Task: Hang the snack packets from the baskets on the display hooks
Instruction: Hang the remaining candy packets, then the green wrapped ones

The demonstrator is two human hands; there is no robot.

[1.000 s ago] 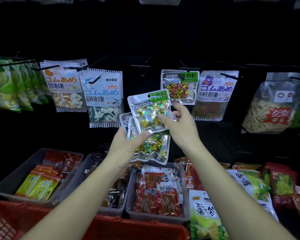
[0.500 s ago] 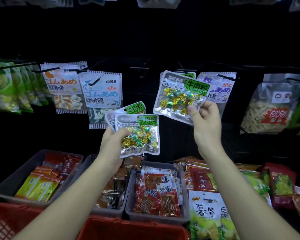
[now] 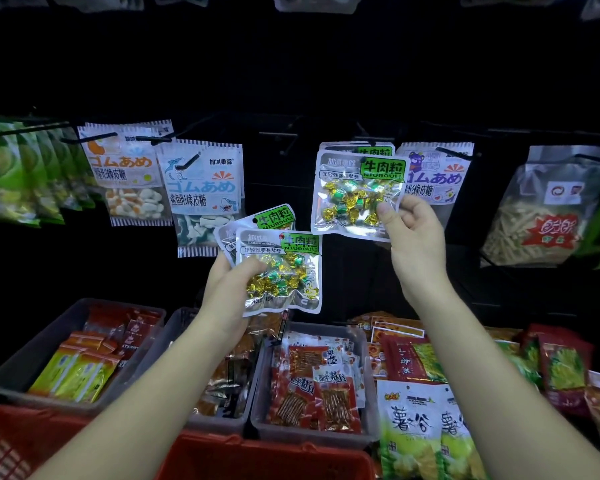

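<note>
Snack packets (image 3: 201, 188) hang in a row from black display hooks (image 3: 187, 163) on a dark wall. There are green packs (image 3: 14, 174) at the far left and a clear bag of pale sticks (image 3: 541, 216) at the far right. Below them, three grey baskets (image 3: 32, 355) stand side by side, each holding more packets. A red basket (image 3: 257, 457) sits nearest the camera, and loose green packs (image 3: 413, 431) are heaped at the right.

Both bare forearms reach up from the bottom edge. The right hand (image 3: 418, 247) is raised towards the middle of the row, and the left hand (image 3: 227, 306) stays lower, above the middle basket.

The right hand holds one silver packet (image 3: 350, 195) of gold and green wrapped sweets. The packet is upright, and its lower right corner is pinched between the thumb in front and the curled fingers (image 3: 414, 209) behind. Its top overlaps a matching hung packet (image 3: 338, 146). It cannot be told whether its hole has reached that hook.

The left hand grips two more silver packets fanned apart, the front one (image 3: 284, 271) upright and the rear one (image 3: 274, 218) tilted behind it. The thumb presses across the front packet, and the fingers behind are hidden.
</note>
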